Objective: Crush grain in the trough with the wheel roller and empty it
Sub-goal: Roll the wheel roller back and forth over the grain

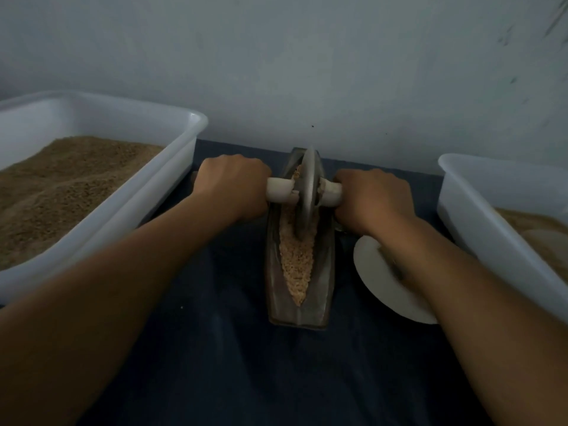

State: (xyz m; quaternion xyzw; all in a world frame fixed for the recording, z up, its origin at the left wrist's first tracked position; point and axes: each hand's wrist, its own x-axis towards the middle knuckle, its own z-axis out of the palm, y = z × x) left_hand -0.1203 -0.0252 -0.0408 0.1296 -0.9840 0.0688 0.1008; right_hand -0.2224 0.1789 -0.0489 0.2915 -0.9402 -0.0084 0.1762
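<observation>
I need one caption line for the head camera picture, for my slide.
Both hands, left hand and right hand, grip the wheel roller handles over grain in the trough.

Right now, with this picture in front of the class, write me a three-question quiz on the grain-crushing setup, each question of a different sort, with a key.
1. True or false: the left hand and the right hand each grip one end of the handle through the wheel roller.

2. Where does the wheel stand in the trough?
A. at the near end
B. toward the far end, by the wall
C. lifted clear of it

3. Fill in: the white tub on the left holds a heap of brown ____.

Key
1. True.
2. B; crushed grain lies in the groove nearer the person.
3. Grain.
</observation>
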